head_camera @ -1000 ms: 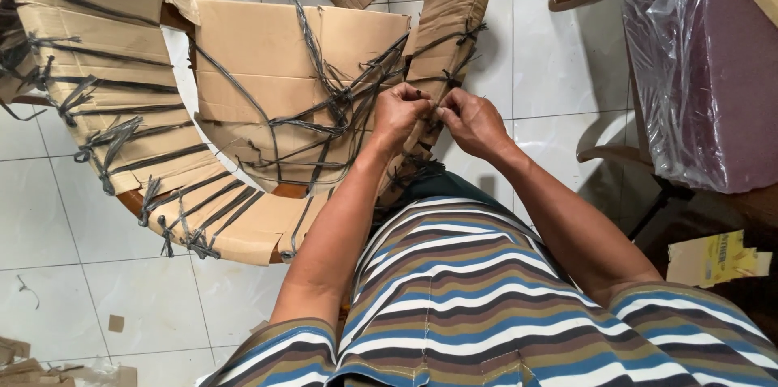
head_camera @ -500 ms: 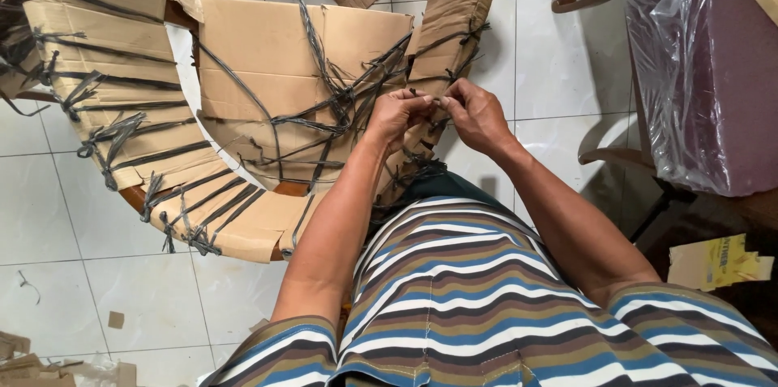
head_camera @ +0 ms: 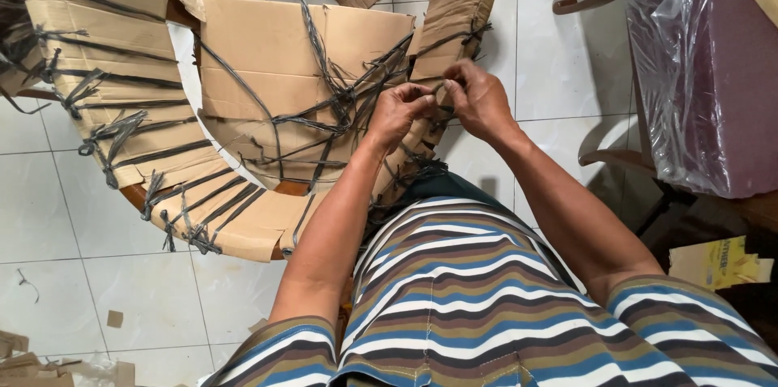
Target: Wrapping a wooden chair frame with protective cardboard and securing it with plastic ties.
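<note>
Cardboard-wrapped frame (head_camera: pixel 308 71), frame centre | your left hand (head_camera: pixel 399 111) and right hand (head_camera: pixel 478 97) pinch grey strapping (head_camera: pixel 348 99), knotting | next: pull tight.

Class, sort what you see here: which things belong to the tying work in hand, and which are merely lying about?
In hand: left hand and right hand, pinching dark plastic string on the cardboard-wrapped curved furniture piece.

Lying about: cardboard scraps on the tiled floor, plastic-covered purple chair, yellow carton.
</note>
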